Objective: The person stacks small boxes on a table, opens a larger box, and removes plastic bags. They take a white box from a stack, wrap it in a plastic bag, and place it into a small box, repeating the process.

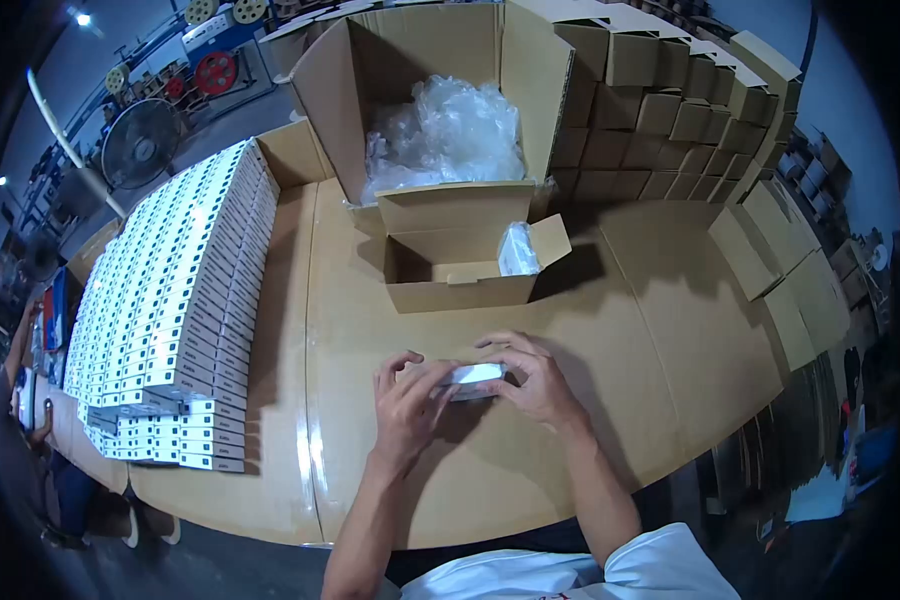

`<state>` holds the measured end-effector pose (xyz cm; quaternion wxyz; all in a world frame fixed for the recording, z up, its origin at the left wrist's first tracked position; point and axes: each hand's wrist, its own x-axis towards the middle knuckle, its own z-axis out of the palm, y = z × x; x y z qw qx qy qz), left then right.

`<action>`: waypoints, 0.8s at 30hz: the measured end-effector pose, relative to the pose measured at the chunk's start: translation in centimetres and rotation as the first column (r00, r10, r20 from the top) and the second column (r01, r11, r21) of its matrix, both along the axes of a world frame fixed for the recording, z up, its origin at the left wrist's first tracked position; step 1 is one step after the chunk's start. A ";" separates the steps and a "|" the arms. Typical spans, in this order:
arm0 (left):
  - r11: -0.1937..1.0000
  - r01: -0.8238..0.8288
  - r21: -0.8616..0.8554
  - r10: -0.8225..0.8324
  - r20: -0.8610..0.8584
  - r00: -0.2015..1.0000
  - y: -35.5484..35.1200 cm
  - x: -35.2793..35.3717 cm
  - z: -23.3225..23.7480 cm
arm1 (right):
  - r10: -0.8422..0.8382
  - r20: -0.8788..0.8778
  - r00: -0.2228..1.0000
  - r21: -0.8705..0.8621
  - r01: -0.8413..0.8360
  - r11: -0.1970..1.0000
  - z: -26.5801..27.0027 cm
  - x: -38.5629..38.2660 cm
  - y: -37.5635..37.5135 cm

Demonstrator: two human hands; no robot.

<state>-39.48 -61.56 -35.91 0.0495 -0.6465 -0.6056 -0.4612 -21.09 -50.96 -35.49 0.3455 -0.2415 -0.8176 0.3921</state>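
Between my two hands, over the middle of the cardboard-covered table (370, 480), is a small white box (475, 374). My left hand (410, 400) grips its left end, and the fingers of my right hand (538, 385) close on its right end. Just beyond them stands an open brown carton (460, 293) with its flaps spread. One plastic-wrapped white packet (517, 250) stands inside that carton at the right end. Parts of the held box are hidden behind my fingers.
A tall stack of white boxes (190, 300) fills the table's left side. At the back, a large open carton (325, 110) holds crumpled clear plastic (450, 130). Rows of brown cartons (660, 120) are piled at the back right, and flattened-looking cardboard flaps (790, 270) lie at the right edge.
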 end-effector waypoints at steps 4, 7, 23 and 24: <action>0.994 0.055 -0.096 -0.034 0.203 0.979 -0.1 -0.7 -0.5 | -0.051 -0.059 0.997 0.051 0.054 0.997 0.9 -0.4 -0.7; 0.981 0.099 -0.168 -0.037 0.337 0.941 -0.2 -1.0 -0.5 | 0.015 -0.001 1.000 0.012 -0.015 1.000 1.3 0.0 -0.7; 0.715 -0.698 0.046 0.699 -0.020 0.715 -11.8 -14.7 7.4 | -0.472 -0.445 0.761 0.047 0.546 0.836 1.9 -3.4 5.0; 0.650 -0.758 0.046 0.758 0.034 0.652 -12.6 -15.6 7.9 | -0.500 -0.419 0.758 0.111 0.589 0.800 1.4 -3.7 5.6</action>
